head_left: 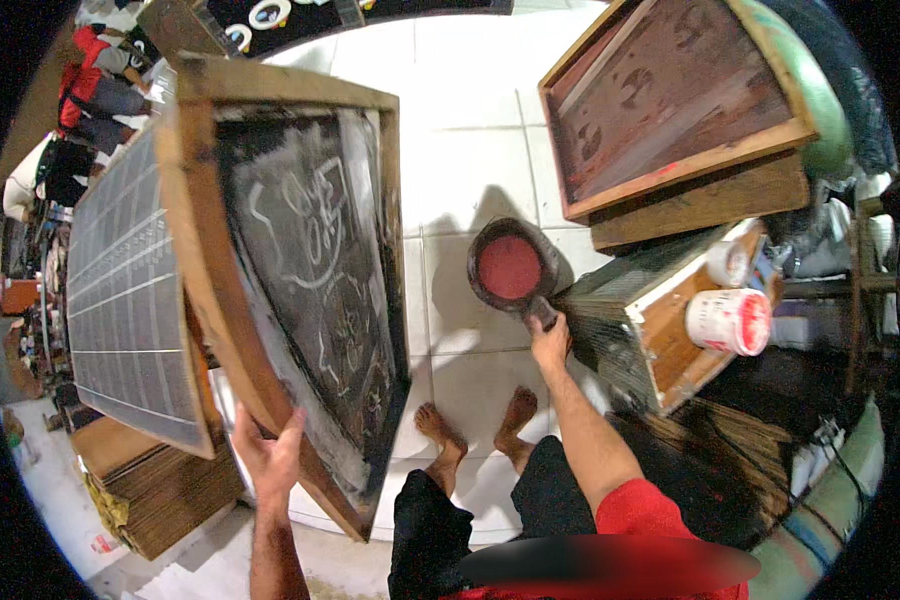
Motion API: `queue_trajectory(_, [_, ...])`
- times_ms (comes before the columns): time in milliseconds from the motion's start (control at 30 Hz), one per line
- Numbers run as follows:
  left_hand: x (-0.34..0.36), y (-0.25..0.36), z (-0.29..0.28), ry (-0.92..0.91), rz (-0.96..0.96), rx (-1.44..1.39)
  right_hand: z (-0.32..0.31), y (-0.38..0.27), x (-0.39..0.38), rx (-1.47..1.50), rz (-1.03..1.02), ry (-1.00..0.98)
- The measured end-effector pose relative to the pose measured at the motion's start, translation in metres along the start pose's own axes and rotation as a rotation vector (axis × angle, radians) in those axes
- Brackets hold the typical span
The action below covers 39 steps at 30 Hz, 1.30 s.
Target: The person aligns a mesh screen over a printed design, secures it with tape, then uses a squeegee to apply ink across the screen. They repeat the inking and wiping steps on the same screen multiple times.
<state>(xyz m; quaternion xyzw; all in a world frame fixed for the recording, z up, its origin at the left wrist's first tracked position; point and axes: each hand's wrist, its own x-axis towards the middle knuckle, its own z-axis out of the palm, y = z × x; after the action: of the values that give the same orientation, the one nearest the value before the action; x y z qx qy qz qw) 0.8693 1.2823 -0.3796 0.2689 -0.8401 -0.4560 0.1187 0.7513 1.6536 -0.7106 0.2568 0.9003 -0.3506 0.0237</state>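
My left hand (pixel 268 450) is closed on the lower part of the wooden edge of a large screen printing frame (pixel 192 230), which stands tilted on my left. Its dark mesh (pixel 300 210) carries pale line drawings. Gripped in my right hand (pixel 550 342) is the short handle of a dark, stained pot (pixel 478 285). Thick red ink or paint (pixel 510 267) fills much of its bowl. The pot hangs over the white tiles, ahead of my feet and apart from the frame.
Another wooden screen frame (pixel 660 100) with reddish mesh leans at the far right. Below it, a white tub (pixel 727 321) with red inside rests on a wooden stand (pixel 665 362). A gridded panel (pixel 125 290) stands far left. Another person (pixel 95 85) appears at the upper left.
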Motion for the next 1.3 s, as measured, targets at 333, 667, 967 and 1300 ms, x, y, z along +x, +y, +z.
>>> queue_trajectory(333, [0.041,-0.054,-0.005,0.345,0.128,0.301,0.196,0.082,0.167,-0.352,-0.742,0.019])
queue_trajectory(667, [0.024,-0.029,0.019,0.384,0.338,0.081,0.346,0.106,0.256,-0.925,-0.754,-0.302])
queue_trajectory(967, [0.05,-0.055,-0.029,0.39,0.258,-0.219,0.359,0.117,0.286,-0.612,-0.785,-0.543])
queue_trajectory(1300, [0.061,-0.103,-0.084,0.581,0.415,0.338,0.324,0.051,0.229,-0.769,-0.929,-0.735])
